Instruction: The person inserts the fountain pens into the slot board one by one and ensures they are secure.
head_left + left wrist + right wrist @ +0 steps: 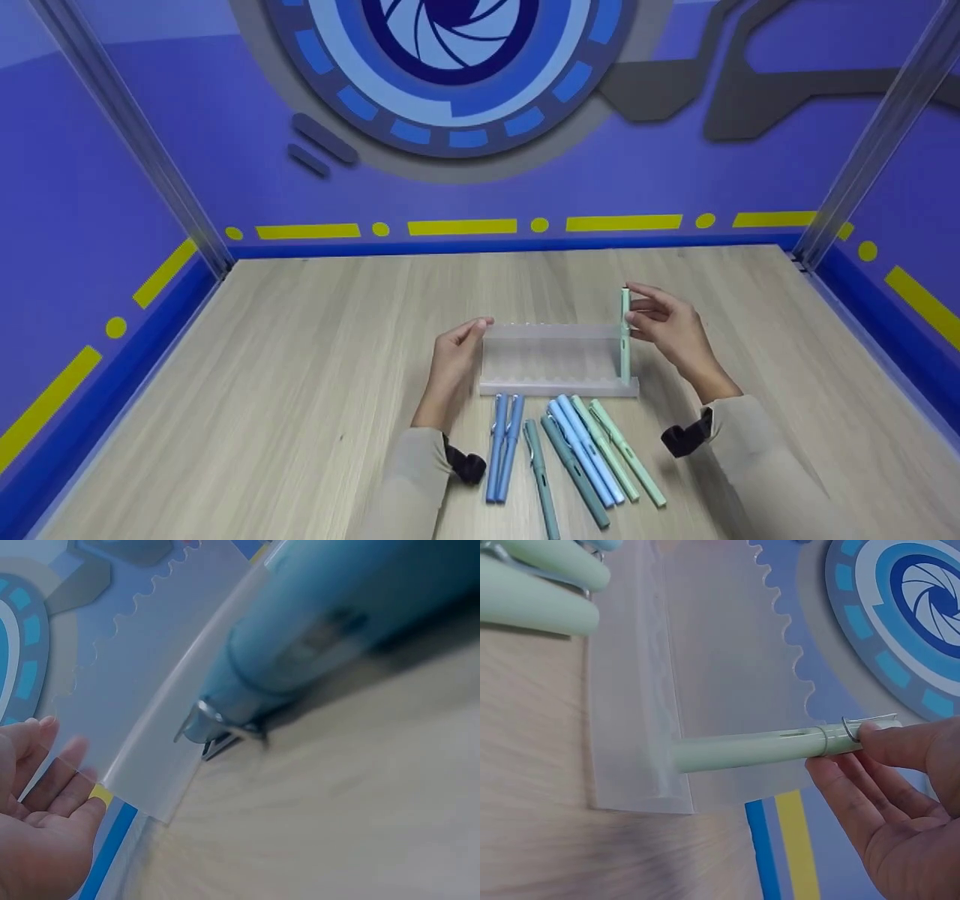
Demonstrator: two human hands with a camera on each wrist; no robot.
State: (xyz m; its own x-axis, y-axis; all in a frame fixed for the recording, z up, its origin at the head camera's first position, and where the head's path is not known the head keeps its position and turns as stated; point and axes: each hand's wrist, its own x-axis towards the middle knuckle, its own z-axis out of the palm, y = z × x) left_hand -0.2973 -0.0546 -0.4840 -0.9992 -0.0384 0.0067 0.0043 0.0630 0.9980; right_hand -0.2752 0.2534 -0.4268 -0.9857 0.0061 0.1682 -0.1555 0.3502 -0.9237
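Observation:
A translucent pen rack (pixel 555 356) with a notched top edge stands on the table. My left hand (pixel 454 352) holds its upper left corner, with some fingers showing behind the clear panel in the left wrist view. My right hand (pixel 671 326) pinches a light green pen (pixel 625 337) near its clip end. That pen stands upright at the rack's right end, its lower end at the base ledge, and in the right wrist view the pen (pixel 750 748) lies against the panel near the last notches.
In front of the rack lie two blue pens (pixel 504 450), two dark green pens (pixel 541 480), two light blue pens (pixel 585 450) and two light green pens (pixel 626 454). A blue wall (pixel 465 202) closes the table's back, with side walls left and right.

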